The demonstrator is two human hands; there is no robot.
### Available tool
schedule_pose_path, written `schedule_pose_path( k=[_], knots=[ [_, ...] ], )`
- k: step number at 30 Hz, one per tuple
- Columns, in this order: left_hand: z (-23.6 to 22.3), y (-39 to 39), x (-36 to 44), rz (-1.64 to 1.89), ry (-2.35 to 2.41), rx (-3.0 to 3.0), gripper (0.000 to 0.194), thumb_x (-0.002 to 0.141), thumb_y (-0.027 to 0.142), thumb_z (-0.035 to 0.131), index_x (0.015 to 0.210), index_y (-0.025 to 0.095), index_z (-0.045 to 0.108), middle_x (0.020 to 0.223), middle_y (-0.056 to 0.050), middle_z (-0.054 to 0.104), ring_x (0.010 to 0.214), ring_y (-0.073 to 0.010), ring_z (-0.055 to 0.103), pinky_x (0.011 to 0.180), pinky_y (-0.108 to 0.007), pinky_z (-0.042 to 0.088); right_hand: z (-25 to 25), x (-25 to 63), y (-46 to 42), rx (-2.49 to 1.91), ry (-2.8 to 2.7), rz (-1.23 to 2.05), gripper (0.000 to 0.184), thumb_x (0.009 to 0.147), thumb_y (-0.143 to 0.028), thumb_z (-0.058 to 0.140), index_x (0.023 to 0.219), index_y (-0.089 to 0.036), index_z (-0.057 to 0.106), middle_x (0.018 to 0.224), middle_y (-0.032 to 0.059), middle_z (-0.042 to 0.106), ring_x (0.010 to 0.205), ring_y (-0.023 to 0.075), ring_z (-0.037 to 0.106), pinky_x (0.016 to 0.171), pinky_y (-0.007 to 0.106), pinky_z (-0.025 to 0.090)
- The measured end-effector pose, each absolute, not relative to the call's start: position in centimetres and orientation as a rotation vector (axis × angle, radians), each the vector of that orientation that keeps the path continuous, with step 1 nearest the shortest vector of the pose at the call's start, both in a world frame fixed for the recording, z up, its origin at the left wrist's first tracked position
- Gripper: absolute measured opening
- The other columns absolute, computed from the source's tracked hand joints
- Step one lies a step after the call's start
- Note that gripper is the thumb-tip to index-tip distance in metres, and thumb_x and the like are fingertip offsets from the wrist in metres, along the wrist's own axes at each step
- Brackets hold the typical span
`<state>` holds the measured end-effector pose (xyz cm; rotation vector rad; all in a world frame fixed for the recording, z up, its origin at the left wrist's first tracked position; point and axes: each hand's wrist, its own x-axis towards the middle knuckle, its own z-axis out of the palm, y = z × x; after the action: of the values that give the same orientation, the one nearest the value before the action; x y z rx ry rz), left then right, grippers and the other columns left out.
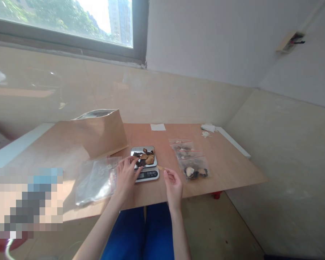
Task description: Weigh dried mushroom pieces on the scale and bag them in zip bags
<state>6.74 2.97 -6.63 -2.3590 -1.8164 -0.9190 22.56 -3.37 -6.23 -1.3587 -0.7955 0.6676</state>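
A kitchen scale point(154, 175) stands on the wooden table, and several dark and tan dried slices point(150, 159), like dried mushroom, lie on its steel plate. My left hand point(125, 175) is at the scale's left side, thumb and fingers apart, its fingertips at the edge of the slices. Just right of the scale, my right hand point(174, 185) pinches a thin tan strip point(160, 168), which looks like another dried slice. Part of the scale's display is hidden behind my left hand.
Clear zip bags point(93, 180) lie left of the scale, before an open brown paper bag point(104, 133). Filled zip bags point(197, 169) with dark slices overlap on the right. Farther back are a white paper point(157, 127) and crumpled white scraps point(208, 127).
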Motion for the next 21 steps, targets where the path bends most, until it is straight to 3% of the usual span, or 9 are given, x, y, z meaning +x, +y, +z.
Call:
schedule_pose_path(
  k=[5,13,21],
  knots=[
    [-6.2,3.3,6.8,-0.866,-1.768,-2.374,0.024,0.084,0.034,0.054,0.101,0.024,0.067,0.125,-0.011,0.053,0.113,-0.0320,0.043,0.090,-0.046,0.037,-6.4,23.0,-3.2,-1.382,-0.832,0.672,0.034,0.075,-0.045,0.063,0.087,-0.013,0.066,0.086,0.0102,0.071,0.078,0.0206,0.067,0.073,0.031,0.053],
    [-6.1,3.5,6.7,-0.988,-1.713,-2.401,0.021,0.086,0.034,0.053,0.093,0.024,0.069,0.116,-0.008,0.060,0.110,-0.0301,0.046,0.089,-0.043,0.034,-6.6,22.8,-3.4,-1.392,-0.866,0.704,0.033,0.080,-0.043,0.058,0.091,-0.014,0.065,0.091,0.0103,0.071,0.083,0.0215,0.066,0.078,0.033,0.051],
    [-2.9,-1.1,4.1,-1.548,-1.947,-1.902,0.025,0.086,0.042,0.049,0.088,0.023,0.065,0.100,-0.006,0.065,0.098,-0.0235,0.056,0.094,-0.043,0.032,-6.3,19.6,0.3,-1.423,-1.530,0.239,0.019,0.088,-0.023,0.052,0.093,-0.019,0.069,0.100,0.0094,0.063,0.096,0.0210,0.058,0.085,0.036,0.047]
  ],
)
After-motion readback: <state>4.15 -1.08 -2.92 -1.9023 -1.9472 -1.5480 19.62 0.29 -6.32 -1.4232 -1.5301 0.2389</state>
